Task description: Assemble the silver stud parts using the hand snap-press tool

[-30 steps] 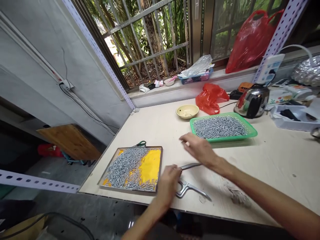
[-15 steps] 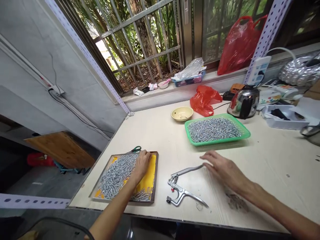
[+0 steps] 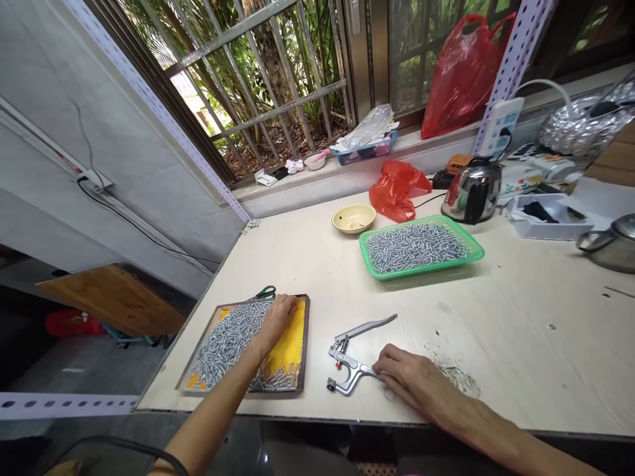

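The metal spring pliers (image 3: pixel 351 362) lie on the tabletop (image 3: pixel 317 271), their two handles spread. The right hand (image 3: pixel 407 377) is at the right end of the pliers' lower handle, touching or covering its tip; whether the fingers are clamped on it, I cannot tell. Left of the pliers is a shallow tray (image 3: pixel 303 350) with a yellow sheet (image 3: pixel 292 334) and a heap of small silvery metal pieces (image 3: pixel 225 347). The left hand (image 3: pixel 278 316) is inside the tray, fingers bent down near its far right corner; whether they are together on a piece is hidden. The left forearm blocks part of the heap.

Green-handled scissors (image 3: pixel 268 291) lie beyond the pliers to the left, at the tray's far edge. Straight beyond the pliers is a cream bowl (image 3: pixel 354 218); beyond and rightward stand a green plastic basket (image 3: pixel 472 249) full of similar pieces, a crumpled red plastic bag (image 3: pixel 397 192) and a steel electric kettle (image 3: pixel 459 193). Loose debris (image 3: pixel 459 380) is scattered right of the pliers, beside the right forearm.
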A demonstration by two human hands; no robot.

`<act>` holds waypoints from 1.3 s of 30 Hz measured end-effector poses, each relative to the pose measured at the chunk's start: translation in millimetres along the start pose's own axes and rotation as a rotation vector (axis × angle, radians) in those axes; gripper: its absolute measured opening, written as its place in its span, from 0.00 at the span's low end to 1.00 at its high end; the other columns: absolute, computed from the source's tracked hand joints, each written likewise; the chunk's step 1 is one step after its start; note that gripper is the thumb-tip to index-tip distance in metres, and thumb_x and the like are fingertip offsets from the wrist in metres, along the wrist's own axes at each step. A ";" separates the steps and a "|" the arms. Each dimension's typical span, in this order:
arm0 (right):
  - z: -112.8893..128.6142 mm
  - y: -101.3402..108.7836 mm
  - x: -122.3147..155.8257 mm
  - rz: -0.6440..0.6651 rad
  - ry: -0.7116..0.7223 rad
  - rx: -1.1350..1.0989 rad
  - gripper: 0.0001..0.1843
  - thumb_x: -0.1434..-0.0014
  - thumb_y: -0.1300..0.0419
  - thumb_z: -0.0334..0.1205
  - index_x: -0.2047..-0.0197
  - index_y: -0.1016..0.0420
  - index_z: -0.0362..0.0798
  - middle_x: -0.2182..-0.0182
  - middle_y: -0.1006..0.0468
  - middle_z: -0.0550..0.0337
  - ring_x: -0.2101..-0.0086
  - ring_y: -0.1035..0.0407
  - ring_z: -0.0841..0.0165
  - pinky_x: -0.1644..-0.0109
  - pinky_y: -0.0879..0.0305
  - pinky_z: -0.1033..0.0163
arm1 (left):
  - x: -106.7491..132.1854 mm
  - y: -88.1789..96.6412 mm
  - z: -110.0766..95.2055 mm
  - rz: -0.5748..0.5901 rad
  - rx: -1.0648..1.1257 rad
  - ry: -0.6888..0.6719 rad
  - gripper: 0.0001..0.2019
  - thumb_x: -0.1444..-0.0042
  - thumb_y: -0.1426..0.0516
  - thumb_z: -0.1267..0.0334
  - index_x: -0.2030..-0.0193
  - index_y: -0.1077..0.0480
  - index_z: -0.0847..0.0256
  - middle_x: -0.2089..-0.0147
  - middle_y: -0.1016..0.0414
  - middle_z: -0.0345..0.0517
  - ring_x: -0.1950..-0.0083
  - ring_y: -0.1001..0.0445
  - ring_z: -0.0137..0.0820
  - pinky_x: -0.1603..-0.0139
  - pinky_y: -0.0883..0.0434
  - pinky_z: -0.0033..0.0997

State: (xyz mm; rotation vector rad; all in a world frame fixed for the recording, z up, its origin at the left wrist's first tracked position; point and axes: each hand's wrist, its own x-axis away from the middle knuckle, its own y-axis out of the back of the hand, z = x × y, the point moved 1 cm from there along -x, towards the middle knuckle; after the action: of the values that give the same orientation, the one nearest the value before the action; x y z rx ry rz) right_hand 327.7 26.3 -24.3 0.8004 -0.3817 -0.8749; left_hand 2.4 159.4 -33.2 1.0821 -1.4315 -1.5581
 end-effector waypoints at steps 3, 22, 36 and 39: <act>0.5 -0.4 0.9 0.004 -0.010 -0.008 0.13 0.35 0.53 0.33 0.59 0.27 0.48 0.63 0.30 0.56 0.64 0.31 0.67 0.61 0.34 0.63 | -0.5 -3.1 0.5 -0.022 0.027 0.041 0.08 0.39 0.51 0.68 0.64 0.31 0.61 0.62 0.32 0.47 0.58 0.34 0.35 0.60 0.36 0.33; -4.4 -12.1 7.6 -0.038 0.009 -0.062 0.14 0.34 0.54 0.36 0.60 0.27 0.49 0.65 0.29 0.57 0.65 0.31 0.68 0.61 0.35 0.64 | 33.2 3.0 -7.8 0.020 0.210 0.204 0.11 0.43 0.53 0.67 0.68 0.30 0.62 0.65 0.30 0.47 0.64 0.32 0.32 0.62 0.35 0.32; 19.5 16.0 -44.1 -0.233 0.106 -0.144 0.11 0.35 0.50 0.37 0.57 0.27 0.47 0.63 0.26 0.56 0.63 0.31 0.69 0.59 0.36 0.64 | 48.7 38.9 -51.2 -0.198 0.486 0.454 0.11 0.45 0.46 0.58 0.62 0.28 0.60 0.64 0.23 0.46 0.65 0.25 0.33 0.63 0.30 0.31; 46.0 14.8 -97.1 -0.274 0.148 -0.336 0.08 0.38 0.45 0.40 0.58 0.28 0.46 0.64 0.25 0.58 0.63 0.32 0.69 0.59 0.38 0.65 | 58.1 54.8 -74.9 -0.256 0.625 0.503 0.11 0.47 0.44 0.56 0.62 0.27 0.60 0.64 0.22 0.45 0.65 0.24 0.33 0.63 0.29 0.31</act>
State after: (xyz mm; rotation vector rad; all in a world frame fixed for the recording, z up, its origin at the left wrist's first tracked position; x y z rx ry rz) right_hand 249.8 88.4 18.6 0.6071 0.0096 -1.0928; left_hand 50.0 73.0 14.3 1.9285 -1.4818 -0.8844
